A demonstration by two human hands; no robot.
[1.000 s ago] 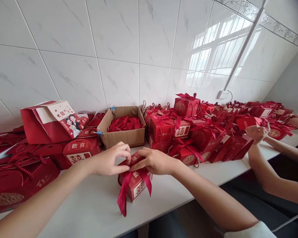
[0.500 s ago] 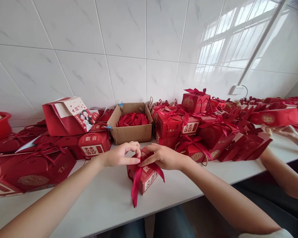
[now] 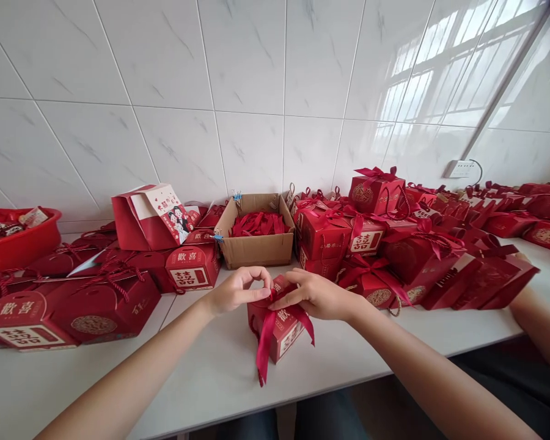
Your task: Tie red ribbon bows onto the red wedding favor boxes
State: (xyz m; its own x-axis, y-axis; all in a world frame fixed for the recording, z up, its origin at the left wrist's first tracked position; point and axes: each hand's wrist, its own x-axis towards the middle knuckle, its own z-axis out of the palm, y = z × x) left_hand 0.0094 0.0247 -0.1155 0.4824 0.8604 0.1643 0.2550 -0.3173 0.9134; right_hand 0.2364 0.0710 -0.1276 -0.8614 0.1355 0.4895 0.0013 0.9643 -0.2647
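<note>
A small red gift box [image 3: 288,337] with gold lettering stands on the white table [image 3: 201,373] in front of me. A dark red ribbon [image 3: 266,342] lies across its top, its tails hanging down the front and right side. My left hand [image 3: 242,288] pinches the ribbon at the top of the box, thumb against forefinger. From the right, my right hand [image 3: 309,294] has its fingers closed on the ribbon close to the same spot. The knot area between the fingertips is mostly hidden.
Behind the box, a cardboard box [image 3: 256,249] holds loose red ribbons. Red gift boxes [image 3: 105,311] line the left, near a red basin [image 3: 36,241] of wrapped sweets. Ribboned boxes [image 3: 378,192] are stacked on the right, where another person's arm [image 3: 538,324] reaches in.
My view has turned slightly left, bringing more of the basin into sight. Both hands stay at the ribbon with little movement. The other person's hand has gone behind the boxes at right.
</note>
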